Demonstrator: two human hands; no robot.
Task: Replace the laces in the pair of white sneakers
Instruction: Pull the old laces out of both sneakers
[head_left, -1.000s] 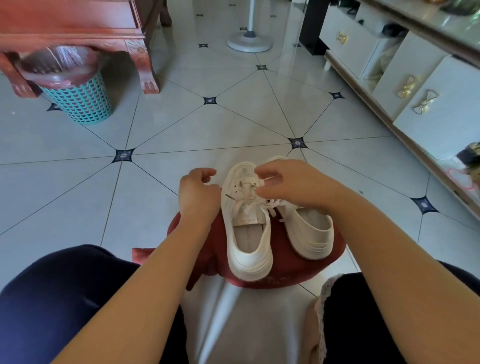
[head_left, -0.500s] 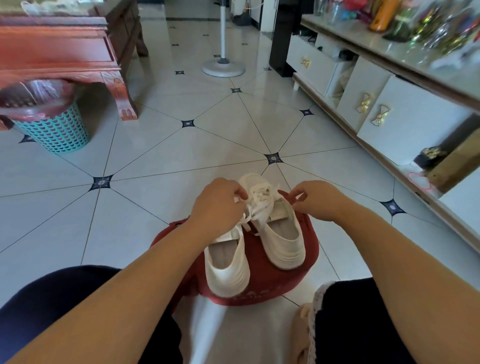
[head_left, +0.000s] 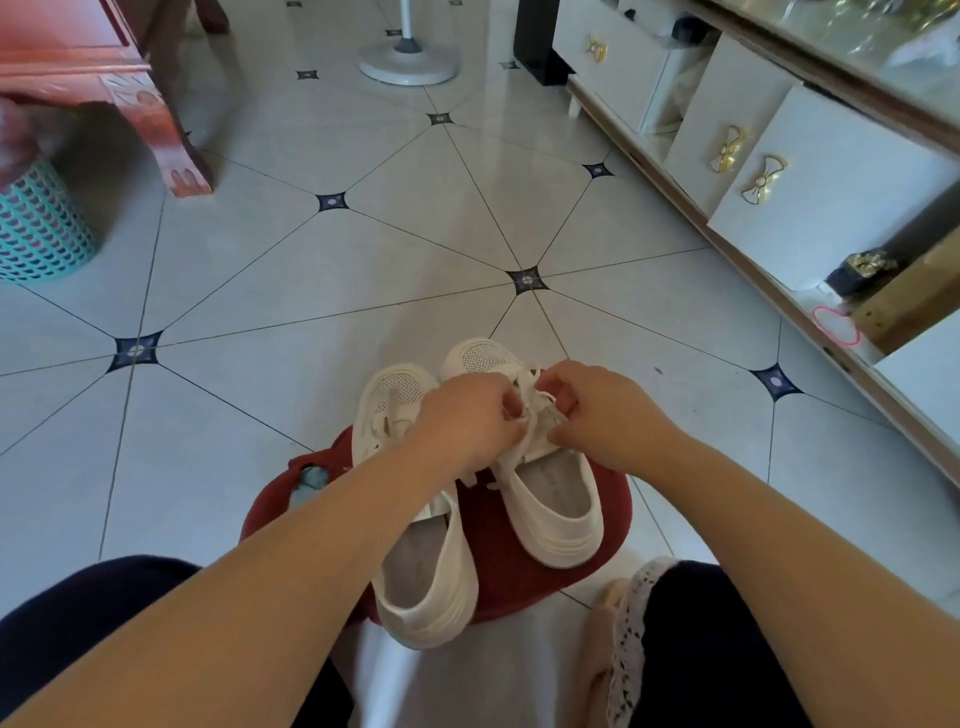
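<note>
— Where are the shoes?
— Side by side on a round dark-red cushion (head_left: 519, 566) on the tiled floor (head_left: 363, 260): the nearer white mesh sneaker (head_left: 415, 587) and the farther white mesh sneaker (head_left: 561, 519).
— And the hands?
— The left hand (head_left: 462, 423) and right hand (head_left: 610, 423) meet over the farther one, fingers curled, pinching its flat white lace (head_left: 535, 389).

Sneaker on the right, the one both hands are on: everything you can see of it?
The right sneaker is white, with a mesh toe, thick ribbed sole and grey insole. It sits upright on the red cushion, toe pointing away, beside the other sneaker. Its white lace lies loose over the tongue, where the left hand and right hand both pinch it.
</note>
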